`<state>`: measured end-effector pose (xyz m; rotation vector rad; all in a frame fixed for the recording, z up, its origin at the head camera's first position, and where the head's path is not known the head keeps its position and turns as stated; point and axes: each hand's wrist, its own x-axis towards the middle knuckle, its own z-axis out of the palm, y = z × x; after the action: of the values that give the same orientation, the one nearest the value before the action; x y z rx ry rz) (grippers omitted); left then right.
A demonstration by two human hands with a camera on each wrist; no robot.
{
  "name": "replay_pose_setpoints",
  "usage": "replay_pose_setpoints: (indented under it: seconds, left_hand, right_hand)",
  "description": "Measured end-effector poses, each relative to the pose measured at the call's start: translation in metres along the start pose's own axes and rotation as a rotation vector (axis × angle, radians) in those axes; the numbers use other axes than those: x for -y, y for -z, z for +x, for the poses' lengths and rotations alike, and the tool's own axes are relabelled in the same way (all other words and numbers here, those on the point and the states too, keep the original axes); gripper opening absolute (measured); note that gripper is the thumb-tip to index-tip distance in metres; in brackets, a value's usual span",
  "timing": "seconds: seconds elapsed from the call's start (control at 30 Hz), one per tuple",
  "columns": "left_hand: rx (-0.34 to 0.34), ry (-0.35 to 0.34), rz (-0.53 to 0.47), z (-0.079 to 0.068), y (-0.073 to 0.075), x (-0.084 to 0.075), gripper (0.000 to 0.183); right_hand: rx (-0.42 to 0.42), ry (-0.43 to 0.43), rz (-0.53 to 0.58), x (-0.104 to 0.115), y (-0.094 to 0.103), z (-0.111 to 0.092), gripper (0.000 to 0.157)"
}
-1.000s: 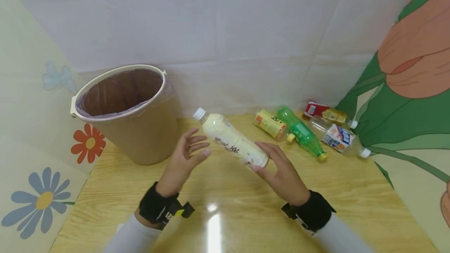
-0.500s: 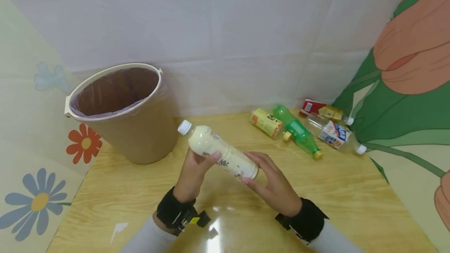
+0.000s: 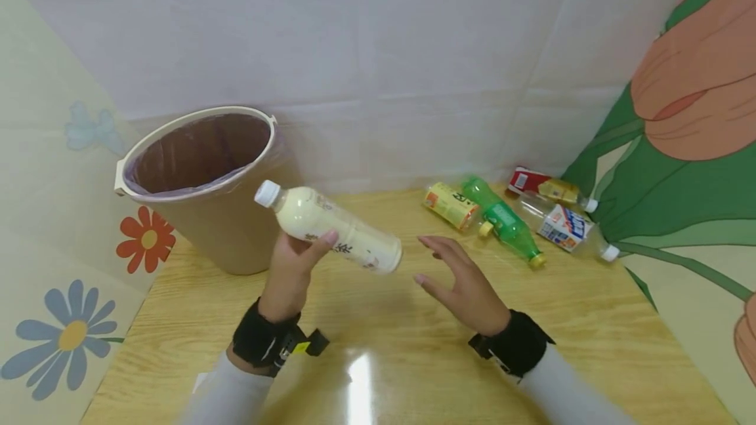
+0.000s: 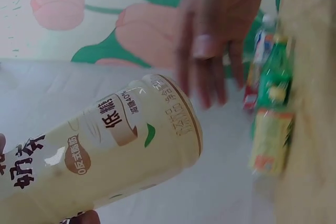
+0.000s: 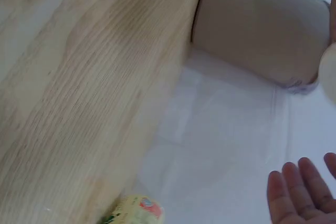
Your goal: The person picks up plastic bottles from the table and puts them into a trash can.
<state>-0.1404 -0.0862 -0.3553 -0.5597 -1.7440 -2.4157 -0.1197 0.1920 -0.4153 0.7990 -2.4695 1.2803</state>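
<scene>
My left hand point(image 3: 295, 267) grips a cream-coloured milk tea bottle point(image 3: 331, 225) around its middle, thumb across the label. The bottle is held above the table, its white cap toward the bin and its base toward the right. In the left wrist view the bottle's base end point(image 4: 152, 124) fills the near part. My right hand point(image 3: 466, 287) is apart from the bottle, just right of its base, with fingers extended and nothing in them. The right wrist view shows its fingers point(image 5: 299, 192) spread, with a sliver of the bottle's base point(image 5: 329, 74) at the right edge.
A tan bin point(image 3: 248, 235) with a clear liner stands at the back left. At the back right lie a yellow-labelled bottle point(image 3: 451, 205), a green bottle point(image 3: 504, 218), a clear bottle point(image 3: 567, 228) and a red-and-yellow-labelled bottle point(image 3: 549, 187) on the wooden table point(image 3: 413, 359).
The milk tea bottle passed from my right hand to my left. My left hand then moved left and toward the bin with it, while the right hand let go of its base.
</scene>
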Motion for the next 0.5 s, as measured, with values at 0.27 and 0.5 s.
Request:
replay_pose_setpoints:
  seconds: [0.27,0.5]
  left_hand:
    - [-0.164,-0.251,0.009,0.023,0.045,-0.073,0.056]
    - [-0.305,-0.434,-0.077,0.049,0.098,-0.144,0.064]
  right_hand:
    - [-0.065,-0.067,-0.225,-0.048,0.026,0.021,0.058]
    - [-0.062,-0.186,-0.395,-0.107,0.047,0.043,0.065]
